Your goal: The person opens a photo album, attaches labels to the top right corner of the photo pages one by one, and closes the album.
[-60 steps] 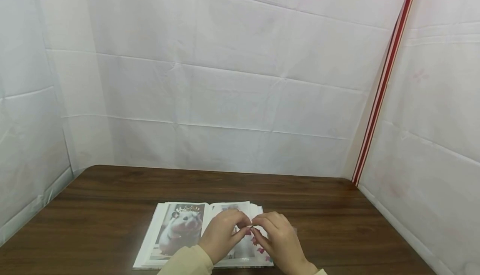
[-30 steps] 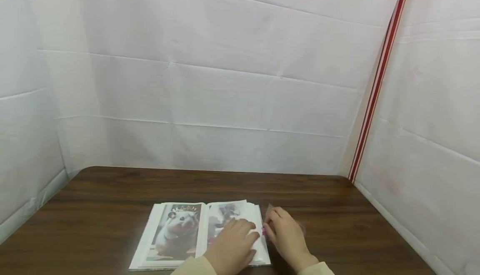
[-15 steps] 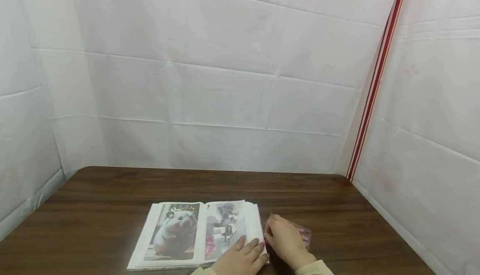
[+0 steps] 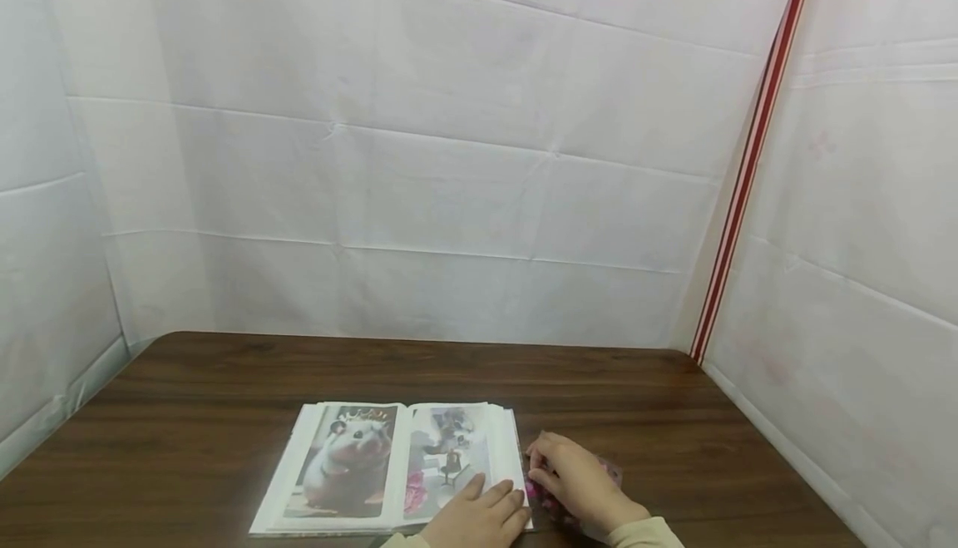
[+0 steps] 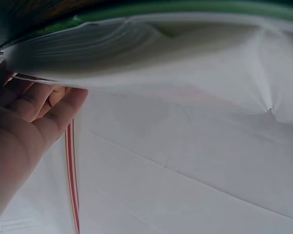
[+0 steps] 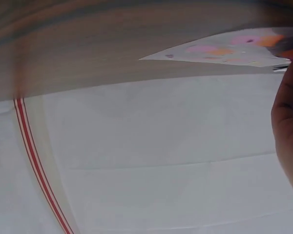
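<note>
An album (image 4: pixel 402 481) lies spread on the table, with a crowned-hamster picture on its left page and another picture on its right page. My left hand (image 4: pixel 479 523) rests on the lower right of the right page, fingers extended. In the left wrist view, the left hand's fingers (image 5: pixel 63 109) reach over the page edge. Just right of the album, my right hand (image 4: pixel 576 481) has curled fingers pinching the left edge of a clear sheet with pink stickers (image 4: pixel 609 471). The hand covers much of that sheet. In the right wrist view, the sticker sheet (image 6: pixel 219 48) shows pink and orange shapes.
The dark wooden table (image 4: pixel 224 398) runs out to a far edge. White cloth (image 4: pixel 449 157) hangs behind it and on both sides, and a red-striped band (image 4: pixel 741 190) drops at the back right corner.
Both hands were together over the right page with the sticker sheet. The right hand then moved it right, down beside the album, while the left hand flattened onto the page.
</note>
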Demonstrator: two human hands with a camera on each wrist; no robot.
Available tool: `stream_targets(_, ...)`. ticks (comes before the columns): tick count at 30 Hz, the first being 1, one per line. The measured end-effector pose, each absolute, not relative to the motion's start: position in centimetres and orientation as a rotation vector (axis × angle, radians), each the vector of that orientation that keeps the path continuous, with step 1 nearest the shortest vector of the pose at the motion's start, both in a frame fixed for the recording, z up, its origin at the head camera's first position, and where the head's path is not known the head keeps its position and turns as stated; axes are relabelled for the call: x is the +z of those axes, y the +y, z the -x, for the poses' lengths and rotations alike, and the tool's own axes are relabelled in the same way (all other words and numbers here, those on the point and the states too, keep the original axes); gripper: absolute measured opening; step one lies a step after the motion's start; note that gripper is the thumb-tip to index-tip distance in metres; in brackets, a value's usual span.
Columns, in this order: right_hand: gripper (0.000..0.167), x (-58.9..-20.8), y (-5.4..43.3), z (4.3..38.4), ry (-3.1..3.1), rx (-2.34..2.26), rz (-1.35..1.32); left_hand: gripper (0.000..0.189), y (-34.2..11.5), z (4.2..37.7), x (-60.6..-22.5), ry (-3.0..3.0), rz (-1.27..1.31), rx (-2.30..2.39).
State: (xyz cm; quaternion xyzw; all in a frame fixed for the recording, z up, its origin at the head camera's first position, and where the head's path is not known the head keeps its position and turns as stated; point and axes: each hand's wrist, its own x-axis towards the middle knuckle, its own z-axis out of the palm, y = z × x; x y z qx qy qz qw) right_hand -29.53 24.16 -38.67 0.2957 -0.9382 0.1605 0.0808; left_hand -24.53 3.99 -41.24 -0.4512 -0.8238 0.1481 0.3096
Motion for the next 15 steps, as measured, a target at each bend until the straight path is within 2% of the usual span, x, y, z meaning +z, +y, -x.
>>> stream_targets(6,0.015,-38.6,24.9,29.9,-2.841,0.597,-0.932,0.054,4.1,24.4,-40.8,-2.302,1.215,0.376)
stream_targets(15,0.016,-38.8,25.7,30.2,-2.855,0.722,-0.985,0.043,4.4,24.3,-40.8,-2.281,1.194,0.380)
